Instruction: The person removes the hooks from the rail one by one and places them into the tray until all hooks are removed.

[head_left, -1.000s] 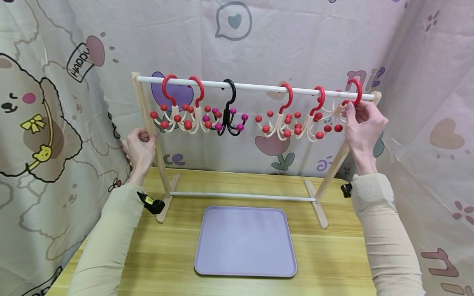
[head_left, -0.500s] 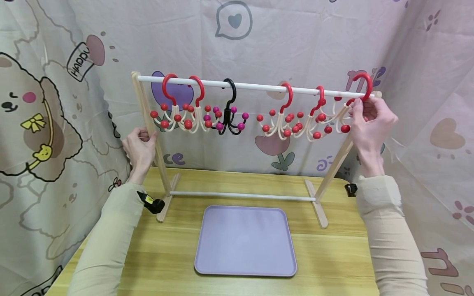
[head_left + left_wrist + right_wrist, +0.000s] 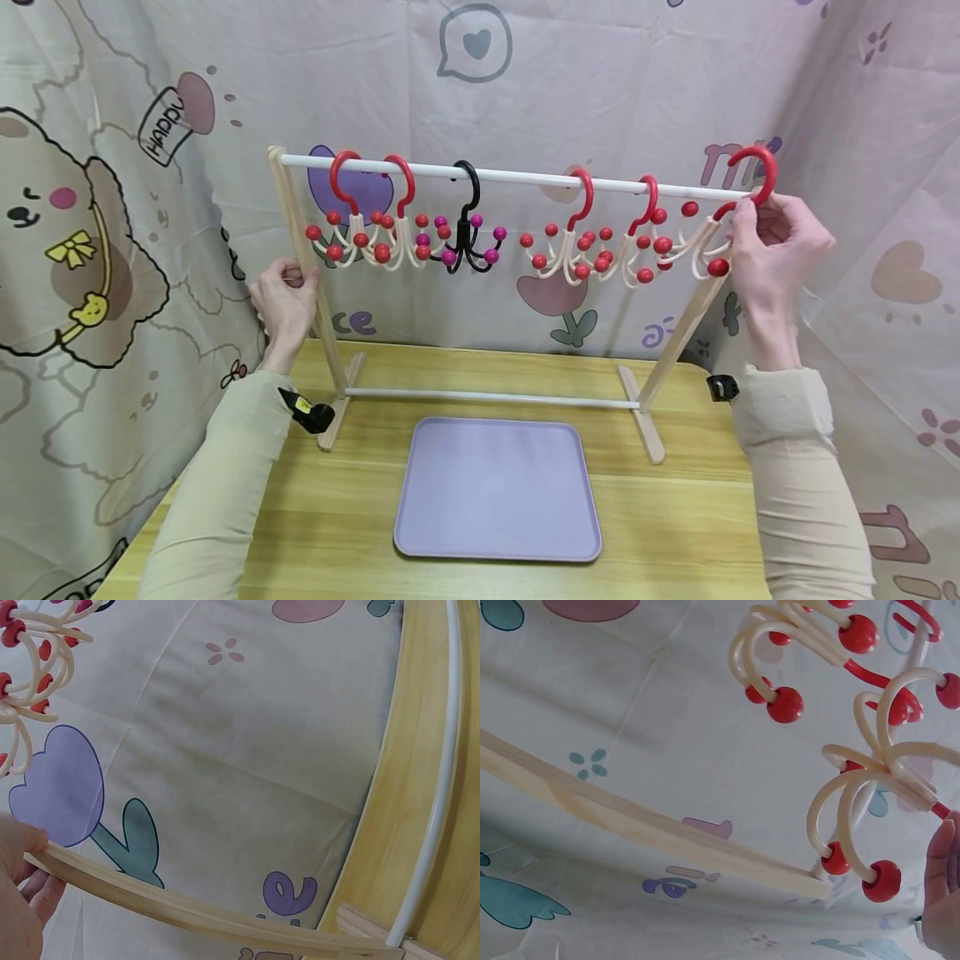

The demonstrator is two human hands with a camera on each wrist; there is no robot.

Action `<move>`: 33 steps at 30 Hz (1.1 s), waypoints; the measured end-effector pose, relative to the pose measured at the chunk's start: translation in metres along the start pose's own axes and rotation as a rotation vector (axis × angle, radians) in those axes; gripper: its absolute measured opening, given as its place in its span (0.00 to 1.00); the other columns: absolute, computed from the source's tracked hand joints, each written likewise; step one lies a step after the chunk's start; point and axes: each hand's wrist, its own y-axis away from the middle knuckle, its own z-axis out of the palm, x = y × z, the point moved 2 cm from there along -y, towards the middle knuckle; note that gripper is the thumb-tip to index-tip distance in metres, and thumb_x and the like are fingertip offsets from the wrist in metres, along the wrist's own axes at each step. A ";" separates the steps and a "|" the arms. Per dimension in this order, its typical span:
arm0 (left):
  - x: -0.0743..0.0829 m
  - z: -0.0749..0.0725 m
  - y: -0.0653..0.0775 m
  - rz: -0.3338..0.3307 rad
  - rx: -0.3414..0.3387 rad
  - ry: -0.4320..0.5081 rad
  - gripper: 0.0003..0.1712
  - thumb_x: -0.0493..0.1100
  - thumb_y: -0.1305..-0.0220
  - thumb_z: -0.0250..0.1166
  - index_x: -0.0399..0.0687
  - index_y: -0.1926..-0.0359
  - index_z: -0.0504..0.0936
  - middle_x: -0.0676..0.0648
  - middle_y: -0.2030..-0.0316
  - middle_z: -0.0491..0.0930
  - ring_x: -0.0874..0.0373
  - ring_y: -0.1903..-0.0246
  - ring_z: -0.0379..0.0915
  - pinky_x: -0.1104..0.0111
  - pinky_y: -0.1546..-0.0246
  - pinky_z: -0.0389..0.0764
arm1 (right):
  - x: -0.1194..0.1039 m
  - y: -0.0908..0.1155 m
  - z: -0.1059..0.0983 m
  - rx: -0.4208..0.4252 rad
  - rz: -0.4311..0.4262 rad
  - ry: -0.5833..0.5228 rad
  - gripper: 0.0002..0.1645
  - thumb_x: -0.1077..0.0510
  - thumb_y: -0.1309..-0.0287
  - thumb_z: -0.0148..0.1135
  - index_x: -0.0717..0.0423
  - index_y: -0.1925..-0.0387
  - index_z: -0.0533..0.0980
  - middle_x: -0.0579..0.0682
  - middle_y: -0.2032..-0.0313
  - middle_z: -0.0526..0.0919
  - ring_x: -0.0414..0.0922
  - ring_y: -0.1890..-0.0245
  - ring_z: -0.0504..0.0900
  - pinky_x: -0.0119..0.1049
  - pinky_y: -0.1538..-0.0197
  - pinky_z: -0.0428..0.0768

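Observation:
My right hand [image 3: 783, 267] pinches the red neck of a multi-arm hanger [image 3: 708, 250], which has cream prongs tipped with red balls. Tilted, this hanger has its hook above the rail's right end, seemingly off the rail. In the right wrist view, fingertips [image 3: 941, 855] show at the hanger's neck [image 3: 941, 811]. My left hand [image 3: 283, 304] grips the left wooden post [image 3: 296, 217] of the rack, thumb on one side and fingers on the other [image 3: 45, 889]. From the white rail [image 3: 517, 177] hang several red-hooked hangers [image 3: 566, 250] and a black one [image 3: 462, 233] with magenta balls.
A lilac tray [image 3: 497, 492] lies on the wooden table [image 3: 675, 517] in front of the rack. The rack's right post [image 3: 682, 333] and lower white bar [image 3: 487, 397] stand behind it. Patterned curtain [image 3: 637, 83] encloses the back and sides.
My right hand has moved right and slightly down, carrying the hanger toward the rail's right end. Its hook has tilted further over. The left hand stays on the post.

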 end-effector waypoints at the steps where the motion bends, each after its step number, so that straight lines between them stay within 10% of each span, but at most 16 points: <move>1: 0.000 0.000 0.000 0.000 -0.001 0.000 0.15 0.42 0.34 0.67 0.34 0.53 0.84 0.33 0.58 0.85 0.47 0.58 0.75 0.54 0.42 0.69 | 0.000 0.000 -0.002 0.002 -0.001 0.000 0.13 0.57 0.37 0.62 0.58 0.55 0.85 0.27 0.74 0.82 0.29 0.75 0.78 0.21 0.61 0.77; 15: -0.002 0.001 -0.001 -0.001 0.007 -0.009 0.15 0.42 0.34 0.67 0.35 0.54 0.84 0.33 0.59 0.84 0.50 0.61 0.74 0.55 0.42 0.69 | -0.009 0.006 -0.011 -0.067 0.028 -0.117 0.10 0.60 0.41 0.65 0.60 0.61 0.86 0.36 0.75 0.86 0.33 0.81 0.81 0.21 0.74 0.77; 33: -0.002 0.001 0.000 -0.003 -0.020 0.016 0.16 0.42 0.34 0.67 0.33 0.53 0.84 0.32 0.58 0.85 0.43 0.52 0.75 0.53 0.37 0.64 | -0.026 0.050 0.015 -0.427 0.031 -0.467 0.04 0.70 0.43 0.65 0.63 0.68 0.85 0.46 0.77 0.88 0.38 0.82 0.83 0.25 0.76 0.80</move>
